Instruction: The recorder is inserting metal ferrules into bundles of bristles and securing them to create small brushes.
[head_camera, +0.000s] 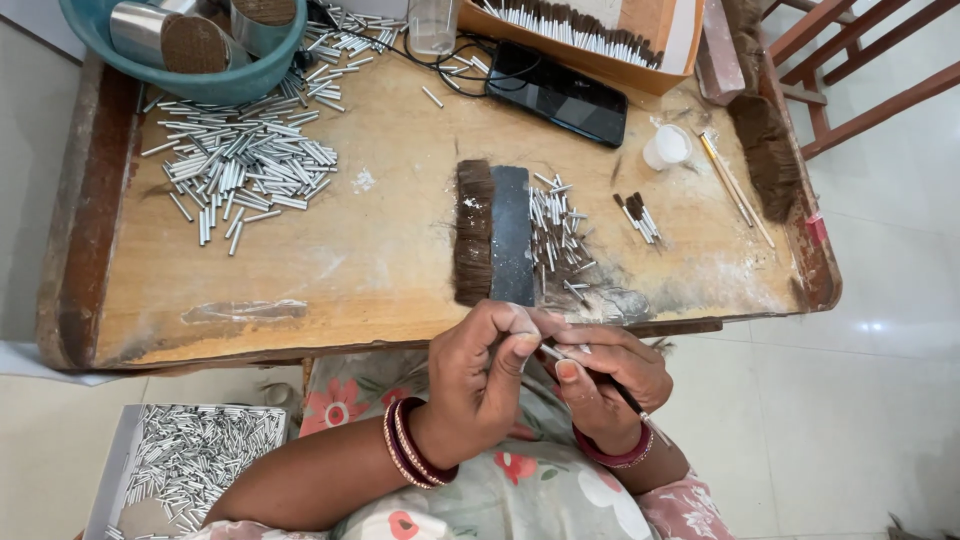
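free: bare wood (400, 200) mid-table | blocked: tube pile (245, 160) left, hair bundle (474, 232) ahead

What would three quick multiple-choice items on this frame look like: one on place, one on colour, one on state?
1. Where does the loose heap of small silver metal tubes lie on the worn wooden table?
A. far left part
B. near right corner
C. inside the cardboard box

2. What colour is the round plastic basin?
A. red
B. teal
C. yellow

3. How are the left hand and right hand?
A. flat on the table
B. far apart
C. close together, pinching one thin tube

Answers: 1 A, the heap sits below the basin at the left; 2 B, its rim shows blue-green; 3 C, both hands' fingertips meet at the tube.
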